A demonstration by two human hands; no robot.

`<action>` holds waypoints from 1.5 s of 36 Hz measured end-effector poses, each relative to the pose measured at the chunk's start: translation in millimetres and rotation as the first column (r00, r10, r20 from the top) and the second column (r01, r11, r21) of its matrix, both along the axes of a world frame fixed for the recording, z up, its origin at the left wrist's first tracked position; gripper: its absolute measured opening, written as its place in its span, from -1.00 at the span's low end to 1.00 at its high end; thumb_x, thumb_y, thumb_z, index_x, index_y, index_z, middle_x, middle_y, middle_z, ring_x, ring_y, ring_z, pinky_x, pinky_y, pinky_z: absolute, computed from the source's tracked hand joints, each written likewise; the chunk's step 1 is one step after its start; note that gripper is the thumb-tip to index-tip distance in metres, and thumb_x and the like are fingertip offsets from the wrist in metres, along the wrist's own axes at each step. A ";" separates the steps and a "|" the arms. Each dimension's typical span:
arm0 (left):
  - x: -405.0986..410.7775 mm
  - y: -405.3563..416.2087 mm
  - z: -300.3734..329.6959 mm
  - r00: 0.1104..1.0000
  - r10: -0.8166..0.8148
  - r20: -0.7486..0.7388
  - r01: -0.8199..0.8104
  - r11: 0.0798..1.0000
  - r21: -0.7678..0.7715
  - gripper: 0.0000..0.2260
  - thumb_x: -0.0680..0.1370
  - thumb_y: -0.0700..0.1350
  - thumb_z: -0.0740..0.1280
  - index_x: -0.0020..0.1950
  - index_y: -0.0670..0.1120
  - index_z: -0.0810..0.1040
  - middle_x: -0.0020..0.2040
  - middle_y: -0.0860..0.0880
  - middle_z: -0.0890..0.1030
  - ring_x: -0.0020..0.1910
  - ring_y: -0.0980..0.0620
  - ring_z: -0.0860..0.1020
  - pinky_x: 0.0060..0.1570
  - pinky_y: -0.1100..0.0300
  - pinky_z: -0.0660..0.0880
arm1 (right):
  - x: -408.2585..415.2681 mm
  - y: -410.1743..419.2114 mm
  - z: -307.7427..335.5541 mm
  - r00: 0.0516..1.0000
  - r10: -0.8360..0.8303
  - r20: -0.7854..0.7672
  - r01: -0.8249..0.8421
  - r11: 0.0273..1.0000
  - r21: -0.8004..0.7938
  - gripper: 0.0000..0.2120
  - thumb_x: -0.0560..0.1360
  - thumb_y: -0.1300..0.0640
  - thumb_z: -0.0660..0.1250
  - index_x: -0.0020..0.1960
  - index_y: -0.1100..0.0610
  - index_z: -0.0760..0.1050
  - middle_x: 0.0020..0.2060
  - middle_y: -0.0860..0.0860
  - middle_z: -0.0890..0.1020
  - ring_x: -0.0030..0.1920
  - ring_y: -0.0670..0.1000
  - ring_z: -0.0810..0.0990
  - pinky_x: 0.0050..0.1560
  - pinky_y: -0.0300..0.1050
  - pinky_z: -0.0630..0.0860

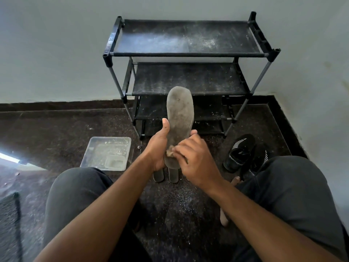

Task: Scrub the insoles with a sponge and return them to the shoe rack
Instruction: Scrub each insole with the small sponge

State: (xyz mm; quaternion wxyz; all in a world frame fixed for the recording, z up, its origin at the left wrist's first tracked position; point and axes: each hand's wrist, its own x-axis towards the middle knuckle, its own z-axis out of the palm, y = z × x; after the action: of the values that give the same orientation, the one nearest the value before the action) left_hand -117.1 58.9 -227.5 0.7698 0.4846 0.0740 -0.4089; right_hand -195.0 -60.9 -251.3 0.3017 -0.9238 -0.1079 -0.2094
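A grey insole [180,114] stands upright in front of me, toe end up. My left hand [157,146] grips its lower left edge, thumb along the side. My right hand [196,159] pinches a small tan sponge [170,151] against the insole's lower part; most of the sponge is hidden by my fingers. Two more insoles [166,175] lie on the floor under my hands, only their heel ends showing. The black shoe rack [188,53] stands against the wall with dusty shelves.
A clear plastic tray [106,153] with a small container in it sits on the dark floor at left. A pair of black shoes [240,154] lies at right. My knees frame the lower view. A mat edge [9,214] is at far left.
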 end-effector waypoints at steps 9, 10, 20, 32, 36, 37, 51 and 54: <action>9.4 4.5 -9.5 0.992 0.003 -0.126 -0.023 0.987 -0.157 -0.15 0.60 0.45 -0.05 0.39 -0.24 0.57 0.05 -0.20 0.64 -0.03 -0.07 0.64 0.05 0.07 0.65 | -11.3 10.0 2.3 0.994 0.106 -0.014 -0.106 0.994 -0.011 -0.86 0.59 0.17 0.39 -0.10 0.20 0.64 -0.21 0.01 0.61 -0.06 0.04 0.47 0.05 0.04 0.48; 10.6 4.8 -10.2 0.990 0.004 -0.141 -0.029 0.984 -0.177 -0.14 0.59 0.46 -0.04 0.42 -0.25 0.54 0.03 -0.19 0.63 -0.03 -0.07 0.63 0.04 0.07 0.65 | -8.3 6.5 1.9 0.998 0.066 -0.009 -0.066 0.998 -0.008 -0.84 0.60 0.17 0.38 -0.12 0.20 0.64 -0.22 0.01 0.60 -0.08 0.03 0.45 0.03 0.04 0.48; 13.6 7.1 -12.6 0.988 0.019 -0.153 -0.053 0.973 -0.223 -0.13 0.58 0.46 -0.03 0.39 -0.26 0.56 0.00 -0.19 0.64 -0.08 -0.04 0.64 0.03 0.10 0.65 | -15.2 13.0 5.9 0.989 0.129 -0.068 -0.130 0.991 -0.008 -0.85 0.57 0.20 0.40 -0.17 0.22 0.61 -0.25 0.02 0.57 -0.11 0.01 0.44 0.00 -0.17 0.44; 12.6 7.0 -8.9 0.989 0.060 -0.138 -0.089 0.973 -0.214 -0.16 0.61 0.44 -0.04 0.31 -0.25 0.63 0.10 -0.18 0.65 -0.03 -0.03 0.64 0.06 0.10 0.65 | -12.6 8.9 3.9 0.990 0.121 -0.077 -0.122 0.993 -0.004 -0.85 0.59 0.17 0.38 -0.10 0.21 0.63 -0.18 0.01 0.59 -0.06 0.02 0.45 -0.01 -0.01 0.50; 13.6 8.7 -7.4 0.985 0.070 -0.158 -0.108 0.964 -0.242 -0.14 0.60 0.45 -0.03 0.33 -0.27 0.61 0.04 -0.17 0.64 -0.07 -0.02 0.63 0.05 0.10 0.64 | 0.5 -7.6 6.0 0.999 0.000 -0.032 0.000 1.000 -0.001 -0.86 0.59 0.16 0.40 -0.11 0.19 0.62 -0.20 -0.02 0.56 -0.10 0.00 0.41 -0.10 -0.02 0.47; 13.7 8.4 -7.3 0.985 0.072 -0.156 -0.109 0.964 -0.242 -0.15 0.60 0.44 -0.03 0.29 -0.26 0.64 0.05 -0.17 0.64 -0.06 -0.02 0.63 0.07 0.10 0.62 | 3.9 -12.4 6.4 0.998 -0.058 -0.011 0.058 0.998 0.004 -0.90 0.58 0.17 0.42 -0.09 0.19 0.63 -0.20 -0.02 0.57 -0.11 0.00 0.41 -0.11 -0.02 0.47; 7.1 1.1 -9.7 0.992 0.121 -0.040 -0.123 0.992 -0.041 -0.27 0.66 0.35 -0.07 0.41 -0.19 0.53 0.24 -0.18 0.68 0.17 -0.13 0.68 0.12 -0.04 0.61 | 11.2 -18.0 16.2 0.986 -0.127 -0.111 0.158 0.925 0.347 -0.91 0.49 0.15 0.51 -0.03 0.14 0.70 -0.11 -0.06 0.68 -0.07 -0.04 0.61 -0.03 -0.14 0.54; 1.2 -3.6 -12.9 0.989 0.143 0.031 -0.144 0.988 0.054 -0.40 0.70 0.26 -0.01 0.42 -0.17 0.49 0.23 -0.19 0.68 0.19 -0.16 0.68 0.01 0.02 0.67 | 17.4 -32.4 24.9 0.931 -0.136 -0.339 0.327 0.728 0.603 -0.90 0.51 0.10 0.51 -0.04 0.13 0.70 -0.12 -0.03 0.71 -0.22 -0.06 0.72 -0.21 -0.23 0.60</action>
State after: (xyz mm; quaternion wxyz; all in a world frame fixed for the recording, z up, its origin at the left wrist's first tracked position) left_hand -115.9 55.3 -240.4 0.7842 0.5048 0.1097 -0.3437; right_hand -177.6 -93.3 -226.4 0.5861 -0.7870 0.1311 -0.1413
